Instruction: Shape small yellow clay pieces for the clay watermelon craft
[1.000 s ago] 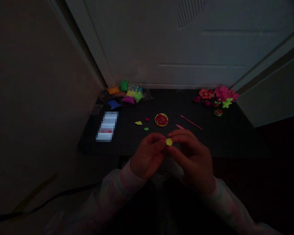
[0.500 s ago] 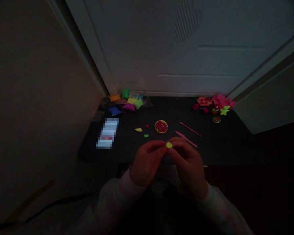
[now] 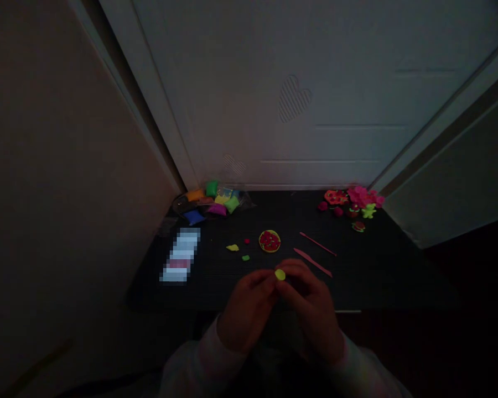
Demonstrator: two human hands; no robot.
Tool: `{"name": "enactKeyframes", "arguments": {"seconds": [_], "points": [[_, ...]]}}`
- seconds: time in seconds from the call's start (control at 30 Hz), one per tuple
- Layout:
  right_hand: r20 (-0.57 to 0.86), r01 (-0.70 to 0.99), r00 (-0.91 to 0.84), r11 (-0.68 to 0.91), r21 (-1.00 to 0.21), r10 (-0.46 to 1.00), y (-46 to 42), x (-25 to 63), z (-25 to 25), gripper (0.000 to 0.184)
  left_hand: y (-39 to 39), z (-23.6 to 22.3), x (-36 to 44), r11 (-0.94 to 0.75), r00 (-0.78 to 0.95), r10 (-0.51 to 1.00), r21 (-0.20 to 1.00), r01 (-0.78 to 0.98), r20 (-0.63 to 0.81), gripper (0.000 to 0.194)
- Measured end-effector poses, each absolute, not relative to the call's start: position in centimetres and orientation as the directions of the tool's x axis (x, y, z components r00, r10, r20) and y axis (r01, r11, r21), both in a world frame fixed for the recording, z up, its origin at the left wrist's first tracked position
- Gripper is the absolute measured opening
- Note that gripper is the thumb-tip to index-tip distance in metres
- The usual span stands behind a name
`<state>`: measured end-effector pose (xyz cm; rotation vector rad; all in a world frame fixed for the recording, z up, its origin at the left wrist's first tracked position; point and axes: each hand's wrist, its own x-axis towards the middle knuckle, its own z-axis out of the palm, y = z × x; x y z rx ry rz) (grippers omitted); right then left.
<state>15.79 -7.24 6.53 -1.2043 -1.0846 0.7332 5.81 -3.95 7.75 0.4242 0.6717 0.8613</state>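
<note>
Between the fingertips of both hands sits a small yellow piece of modelling clay [image 3: 279, 275]. My left hand [image 3: 251, 304] pinches it from the left, and my right hand [image 3: 309, 301] grips it from the right; both are held above the table's front edge. Just beyond them lies a round clay pizza [image 3: 269, 241] with a yellow rim and red top. Left of it are a yellow clay scrap [image 3: 232, 247], a small red bit [image 3: 247, 241] and a green bit [image 3: 245, 258]. A pink clay knife [image 3: 313, 262] and a thin pink stick tool [image 3: 317, 244] lie to the right.
Coloured clay packets [image 3: 218, 209] are heaped at the back left of the dark table [image 3: 377, 276]. A blurred-out bright screen [image 3: 180, 257] lies in front of them. Finished clay figures [image 3: 359, 196] cluster at the back right. A white door [image 3: 232, 110] stands behind.
The camera view has tilted up, so everything sits lower in the picture. Both hands still hold the yellow clay, which now looks rounder and flatter to the camera.
</note>
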Motion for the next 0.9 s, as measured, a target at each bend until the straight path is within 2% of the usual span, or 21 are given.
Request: {"name": "enactKeyframes", "arguments": {"seconds": [0.1,0.17,0.3,0.4,0.63,0.9], "points": [[0.284,0.171,0.36,0.237,-0.956,0.889,-7.2,16.1,6.6,0.006,-3.8,7.4,5.4,0.536,0.406,0.837,0.692,-0.483,-0.366,0.011],[0.34,0.291,0.326,0.249,-0.924,0.882,-7.3,16.4,6.8,0.009,-3.6,7.4,5.0,0.442,0.347,0.885,0.79,-0.424,-0.309,0.014],[0.477,0.548,0.144,0.332,-0.768,0.867,-7.4,17.3,7.4,0.016,-3.4,8.2,4.3,0.32,0.343,0.915,0.901,-0.292,-0.214,0.03],[0.536,0.656,0.039,0.383,-0.651,0.843,-7.6,17.6,8.0,0.019,-3.4,8.8,4.3,0.291,0.354,0.914,0.926,-0.24,-0.196,0.025],[0.593,0.713,-0.054,0.447,-0.54,0.803,-7.7,17.6,8.8,0.026,-3.4,8.6,4.5,0.308,0.343,0.917,0.908,-0.283,-0.204,0.019],[0.642,0.702,-0.102,0.512,-0.495,0.76,-7.6,18.1,8.9,0.017,-3.4,8.4,4.8,0.487,0.425,0.853,0.757,-0.436,-0.304,0.012]]}}
